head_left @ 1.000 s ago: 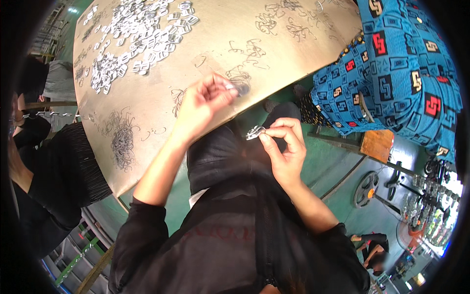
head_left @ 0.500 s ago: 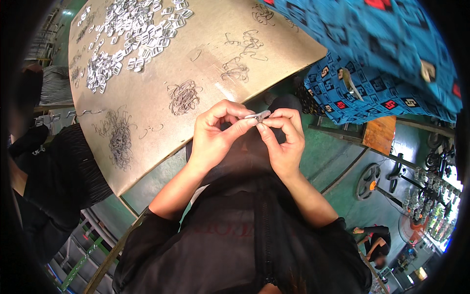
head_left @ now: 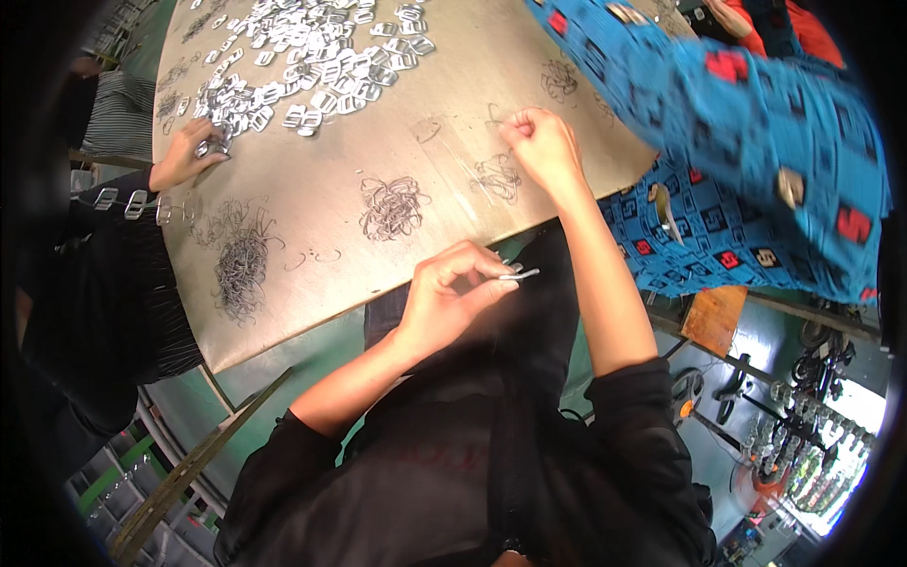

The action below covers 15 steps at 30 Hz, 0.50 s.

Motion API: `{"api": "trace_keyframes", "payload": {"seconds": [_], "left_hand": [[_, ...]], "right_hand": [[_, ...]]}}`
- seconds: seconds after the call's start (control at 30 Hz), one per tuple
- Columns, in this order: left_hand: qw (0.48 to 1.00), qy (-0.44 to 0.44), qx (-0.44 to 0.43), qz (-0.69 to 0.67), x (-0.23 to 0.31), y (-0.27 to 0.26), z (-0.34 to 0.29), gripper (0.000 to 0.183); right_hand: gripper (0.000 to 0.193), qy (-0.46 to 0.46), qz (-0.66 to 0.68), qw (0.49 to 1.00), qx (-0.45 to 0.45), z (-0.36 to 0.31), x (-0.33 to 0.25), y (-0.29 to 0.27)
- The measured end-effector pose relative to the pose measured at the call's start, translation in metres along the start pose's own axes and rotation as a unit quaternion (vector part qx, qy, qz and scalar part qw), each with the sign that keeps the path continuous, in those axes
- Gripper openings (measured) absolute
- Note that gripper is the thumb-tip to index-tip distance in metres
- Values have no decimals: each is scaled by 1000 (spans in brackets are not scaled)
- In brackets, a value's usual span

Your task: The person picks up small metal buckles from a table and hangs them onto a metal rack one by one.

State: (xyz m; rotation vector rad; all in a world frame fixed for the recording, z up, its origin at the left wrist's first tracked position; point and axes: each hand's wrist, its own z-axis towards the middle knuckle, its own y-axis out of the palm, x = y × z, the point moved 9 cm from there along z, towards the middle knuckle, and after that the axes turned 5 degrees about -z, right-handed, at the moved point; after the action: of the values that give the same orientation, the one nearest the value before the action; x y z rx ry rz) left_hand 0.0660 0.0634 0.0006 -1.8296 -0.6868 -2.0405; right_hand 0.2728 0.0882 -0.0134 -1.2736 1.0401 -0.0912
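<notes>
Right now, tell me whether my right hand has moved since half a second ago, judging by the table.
Yes. Against the table, the right hand has moved forward, from short of its near edge to over its top.

We are looking steeply down from head height through one wide fisheye camera, facing past the wearer's chest (head_left: 439,482) toward the nearby table (head_left: 307,184).

Held metal piece (head_left: 525,275), heaped buckles (head_left: 354,80): silvery. Wire hooks (head_left: 244,266): dark grey. Worktop (head_left: 312,189): tan. Co-worker's garment (head_left: 746,132): blue, red-black-cream motifs. Floor (head_left: 331,350): green.
</notes>
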Motion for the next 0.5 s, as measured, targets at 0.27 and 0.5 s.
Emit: {"api": "trace_keyframes", "payload": {"seconds": [0.27,0.5], "left_hand": [[1000,-1,5,17,-2,-11,0,7],[1000,-4,21,2,0,-13,-6,8]], "right_hand": [[28,54,-133,985,-95,55,-4,52],[10,50,419,873,-243,-33,-2,28]]}}
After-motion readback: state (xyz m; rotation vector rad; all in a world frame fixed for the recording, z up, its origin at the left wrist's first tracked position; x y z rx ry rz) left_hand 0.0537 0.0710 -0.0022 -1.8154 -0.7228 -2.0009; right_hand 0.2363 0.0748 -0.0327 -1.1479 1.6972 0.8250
